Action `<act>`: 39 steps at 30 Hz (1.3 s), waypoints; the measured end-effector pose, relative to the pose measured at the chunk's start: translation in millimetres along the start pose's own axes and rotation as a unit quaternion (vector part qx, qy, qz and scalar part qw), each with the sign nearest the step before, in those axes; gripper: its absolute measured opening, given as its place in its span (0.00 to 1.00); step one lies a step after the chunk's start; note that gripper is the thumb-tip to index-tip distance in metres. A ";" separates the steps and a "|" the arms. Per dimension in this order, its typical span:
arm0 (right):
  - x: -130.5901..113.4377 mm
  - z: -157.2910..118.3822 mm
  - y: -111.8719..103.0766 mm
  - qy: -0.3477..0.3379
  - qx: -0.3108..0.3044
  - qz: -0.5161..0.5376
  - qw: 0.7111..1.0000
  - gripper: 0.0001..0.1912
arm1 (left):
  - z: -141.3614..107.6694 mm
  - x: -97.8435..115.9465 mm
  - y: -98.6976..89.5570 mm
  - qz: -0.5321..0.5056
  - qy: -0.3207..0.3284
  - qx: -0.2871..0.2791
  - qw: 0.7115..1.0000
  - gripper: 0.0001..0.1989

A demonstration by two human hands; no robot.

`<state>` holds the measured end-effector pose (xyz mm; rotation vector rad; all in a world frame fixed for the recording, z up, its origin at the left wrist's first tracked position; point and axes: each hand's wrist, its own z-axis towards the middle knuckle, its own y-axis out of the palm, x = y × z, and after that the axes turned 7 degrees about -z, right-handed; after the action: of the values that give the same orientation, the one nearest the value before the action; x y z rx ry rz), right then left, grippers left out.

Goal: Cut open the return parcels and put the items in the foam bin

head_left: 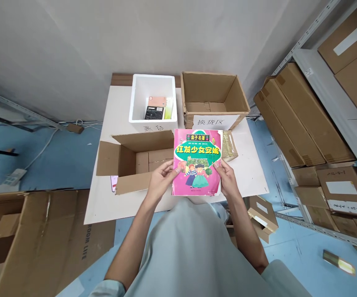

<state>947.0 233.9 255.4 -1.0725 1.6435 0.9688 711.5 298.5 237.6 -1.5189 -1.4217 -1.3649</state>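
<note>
A pink children's book with a green panel, yellow Chinese title and two cartoon figures faces me, held upright above the table. My left hand grips its left edge, thumb on the cover and fingers behind. On the opposite edge, my right hand pinches the book in the same way. Just left of the book stands an open cardboard box with its flaps out; the part of its inside that shows holds nothing. Behind the book's right side, partly hidden, lies a small taped carton.
A white foam box with several small boxes or books inside stands at the back of the table. Beside it is a larger open carton with a paper label. Shelves of cartons line the right; a big carton stands lower left.
</note>
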 end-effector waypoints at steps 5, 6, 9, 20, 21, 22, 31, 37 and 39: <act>-4.5 1.8 5.4 -0.006 -0.016 -0.016 1.000 0.28 | -9.0 21.8 -11.1 -0.005 0.007 0.004 1.000 0.33; -5.6 2.4 5.5 -0.013 -0.023 -0.023 0.999 0.27 | -9.4 23.6 -12.1 0.002 0.018 0.007 1.000 0.33; -11.5 3.4 2.4 -0.044 -0.034 -0.064 0.996 0.21 | -9.4 28.5 -16.7 0.041 0.072 0.017 0.996 0.26; -25.9 3.9 3.9 -0.145 -0.086 -0.121 0.978 0.12 | -17.6 56.0 -26.2 0.114 0.233 0.052 0.964 0.16; -24.5 3.8 5.1 -0.144 -0.081 -0.113 0.980 0.12 | -18.0 56.0 -26.7 0.110 0.230 0.052 0.965 0.15; -22.5 4.0 5.7 -0.143 -0.074 -0.103 0.982 0.14 | -18.3 55.1 -27.7 0.107 0.226 0.050 0.967 0.14; 33.7 0.5 11.3 -0.039 0.001 -0.114 0.993 0.20 | -21.4 5.3 -49.3 0.053 0.035 0.054 0.997 0.30; 81.1 -17.4 25.9 0.032 -0.066 -0.137 0.988 0.30 | -43.0 -22.1 -67.4 0.002 -0.049 0.009 0.999 0.35; 73.6 -3.4 35.8 0.004 -0.073 -0.133 0.988 0.29 | -38.2 -13.4 -77.5 0.008 -0.036 -0.007 0.999 0.35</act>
<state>897.6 225.6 190.6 -1.3580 1.4072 0.9183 629.2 275.1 219.8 -1.5993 -1.4434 -1.3267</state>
